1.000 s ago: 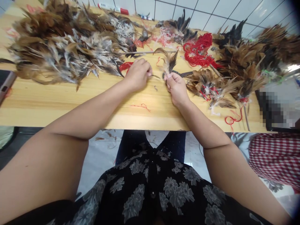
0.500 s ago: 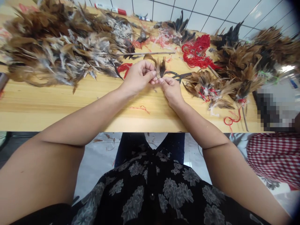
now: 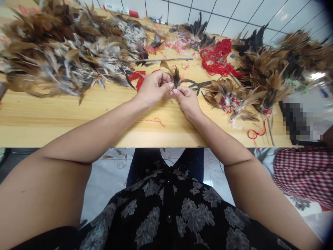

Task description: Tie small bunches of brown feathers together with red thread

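We take the small feather tuft (image 3: pixel 176 75) as the centre of our clock, with twelve pointing away from us across the wooden table (image 3: pixel 65 126). It stands between our two hands, raised over the tabletop, its tips fanning towards twelve, one brown curl bending off to eleven. Our left hand (image 3: pixel 158 86) comes in from eight o'clock and grasps the tuft's near end between thumb and curled fingers. Our right hand (image 3: pixel 187 100) comes in from five, thumb and forefinger pinched on the same end; the fingers hide just how the quills sit.

At three o'clock, near the right hand, lie the dark scissors (image 3: pixel 197 85), and past them a feather bundle (image 3: pixel 229 99) with red thread at its base. A heap of red yarn (image 3: pixel 217 57) sits at two, and the larger brown feather pile (image 3: pixel 273 64) beyond it. At twelve we have a thin stick (image 3: pixel 166 60) lying crosswise. More red strands (image 3: pixel 137 77) lie at nine, just beside the left hand; the big mixed feather heap (image 3: pixel 78 62) spreads between nine and ten. A loose red thread (image 3: pixel 156 120) rests at seven, and a red-capped marker (image 3: pixel 121 10) towards eleven.
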Demonstrator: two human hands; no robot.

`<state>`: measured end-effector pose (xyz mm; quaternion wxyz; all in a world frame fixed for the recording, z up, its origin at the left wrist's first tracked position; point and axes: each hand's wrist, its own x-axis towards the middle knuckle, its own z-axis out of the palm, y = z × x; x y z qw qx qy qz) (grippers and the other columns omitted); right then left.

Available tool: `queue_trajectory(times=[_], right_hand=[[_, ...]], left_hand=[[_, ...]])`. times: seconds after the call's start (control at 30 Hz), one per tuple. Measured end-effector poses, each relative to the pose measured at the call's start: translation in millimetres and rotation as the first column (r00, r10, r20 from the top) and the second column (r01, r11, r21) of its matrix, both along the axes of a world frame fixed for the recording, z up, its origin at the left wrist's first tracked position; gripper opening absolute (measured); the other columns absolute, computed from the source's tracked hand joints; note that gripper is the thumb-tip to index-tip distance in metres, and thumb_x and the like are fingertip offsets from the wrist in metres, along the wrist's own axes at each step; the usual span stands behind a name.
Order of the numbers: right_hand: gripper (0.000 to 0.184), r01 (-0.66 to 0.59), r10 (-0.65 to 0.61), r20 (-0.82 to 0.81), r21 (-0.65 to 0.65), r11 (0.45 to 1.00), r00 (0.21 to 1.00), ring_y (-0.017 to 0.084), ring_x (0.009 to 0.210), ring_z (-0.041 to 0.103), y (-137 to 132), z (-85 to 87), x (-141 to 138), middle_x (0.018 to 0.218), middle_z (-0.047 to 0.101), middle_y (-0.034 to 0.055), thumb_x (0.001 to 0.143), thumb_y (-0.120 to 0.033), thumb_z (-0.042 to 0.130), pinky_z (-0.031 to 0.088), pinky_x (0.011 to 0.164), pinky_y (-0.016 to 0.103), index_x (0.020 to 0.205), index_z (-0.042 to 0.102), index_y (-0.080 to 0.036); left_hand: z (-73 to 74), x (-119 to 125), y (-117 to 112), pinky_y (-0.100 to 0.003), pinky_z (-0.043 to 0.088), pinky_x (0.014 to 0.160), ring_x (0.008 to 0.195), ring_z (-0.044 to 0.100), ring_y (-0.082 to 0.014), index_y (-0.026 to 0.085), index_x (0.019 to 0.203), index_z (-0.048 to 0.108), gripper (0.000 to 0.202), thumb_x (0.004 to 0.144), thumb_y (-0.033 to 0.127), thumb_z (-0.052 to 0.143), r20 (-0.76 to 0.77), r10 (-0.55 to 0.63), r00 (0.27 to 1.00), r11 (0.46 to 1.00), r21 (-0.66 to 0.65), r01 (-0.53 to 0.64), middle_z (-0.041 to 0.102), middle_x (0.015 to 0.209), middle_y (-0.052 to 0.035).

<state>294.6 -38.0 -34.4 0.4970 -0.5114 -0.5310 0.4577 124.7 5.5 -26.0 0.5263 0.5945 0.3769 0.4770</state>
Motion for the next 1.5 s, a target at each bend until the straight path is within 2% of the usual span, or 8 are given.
queue_trajectory(times=[0.5,0.73,0.83,0.97,1.07,1.17,1.33,1.5], right_hand=[[0.052,-0.117,0.11,0.101,0.069,0.991,0.989,0.017,0.082,0.054,-3.2,-5.6,7.4,0.083,0.064,-0.0011,0.108,-0.071,0.085,0.051,0.083,0.033,0.09,0.068,-0.025],[0.064,-0.068,0.053,0.13,0.114,0.991,0.99,0.02,0.083,0.05,-7.9,-0.9,15.6,0.078,0.049,-0.0019,0.099,-0.09,0.082,0.045,0.075,0.034,0.089,0.065,-0.029],[0.063,-0.066,0.051,0.134,0.109,0.992,0.99,0.02,0.082,0.048,-8.9,1.8,16.0,0.077,0.047,-0.0017,0.099,-0.089,0.082,0.041,0.072,0.034,0.089,0.065,-0.029],[0.066,-0.064,0.05,0.125,0.111,0.992,0.991,0.019,0.08,0.047,-8.7,3.5,15.4,0.077,0.048,-0.0014,0.098,-0.091,0.082,0.037,0.07,0.033,0.088,0.064,-0.029],[0.068,-0.061,0.043,0.136,0.13,0.99,0.99,0.018,0.079,0.045,-8.8,3.8,15.3,0.077,0.047,-0.0018,0.098,-0.093,0.08,0.037,0.071,0.033,0.088,0.063,-0.028],[0.067,-0.054,0.031,0.161,0.141,0.989,0.986,0.018,0.079,0.044,-9.1,3.5,15.9,0.076,0.045,-0.0027,0.1,-0.092,0.078,0.038,0.073,0.034,0.087,0.063,-0.028],[0.064,-0.036,0.001,0.193,0.182,0.983,0.981,0.018,0.081,0.046,-6.6,-0.7,17.8,0.079,0.05,-0.0019,0.105,-0.087,0.077,0.042,0.078,0.035,0.087,0.063,-0.027],[0.068,-0.046,0.001,0.192,0.228,0.973,0.981,0.017,0.08,0.048,-1.7,-9.6,20.3,0.081,0.054,-0.0017,0.108,-0.09,0.074,0.044,0.079,0.034,0.087,0.064,-0.026]], left_hand=[[17.6,-8.4,-2.5,-0.034,0.057,0.078,0.077,0.069,-0.0212,0.022,0.082,0.07,0.038,0.093,0.003,0.101,0.043,-0.052,0.998,0.994,-0.097,0.056,0.072,0.08,-0.001],[63.8,-92.8,38.1,-0.038,0.056,0.101,0.089,0.062,-0.0243,0.026,0.072,0.076,0.052,0.084,-0.024,0.088,-0.352,0.371,0.859,0.907,0.335,-0.254,0.071,0.08,0.0013],[65.6,-134.1,57.1,-0.036,0.054,0.11,0.091,0.061,-0.0287,0.029,0.066,0.078,0.058,0.079,-0.027,0.09,-0.563,0.254,0.787,0.967,0.162,-0.196,0.061,0.066,0.0026],[36.0,-161.8,80.5,-0.027,0.054,0.108,0.103,0.065,-0.0297,0.029,0.079,0.083,0.052,0.076,-0.018,0.104,-0.509,0.131,0.851,0.991,0.04,-0.129,0.058,0.066,0.0042],[9.0,-163.9,94.7,-0.026,0.053,0.112,0.104,0.065,-0.0291,0.031,0.081,0.082,0.043,0.083,0.002,0.115,-0.492,0.061,0.869,0.997,0.071,-0.03,0.051,0.064,0.0048],[-3.4,-156.7,103.0,-0.029,0.05,0.123,0.105,0.063,-0.0292,0.032,0.077,0.08,0.047,0.08,-0.002,0.112,-0.552,0.044,0.832,0.997,0.082,0.001,0.047,0.062,0.0045],[15.2,-135.1,89.8,-0.033,0.046,0.127,0.102,0.06,-0.0246,0.031,0.08,0.076,0.056,0.083,-0.022,0.096,-0.508,0.125,0.852,0.992,0.058,-0.111,0.057,0.07,0.0061],[35.5,-114.9,57.9,-0.044,0.054,0.105,0.098,0.062,-0.0273,0.031,0.094,0.079,0.041,0.098,0.003,0.108,-0.198,0.174,0.965,0.983,-0.031,-0.184,0.064,0.072,0.0039]])
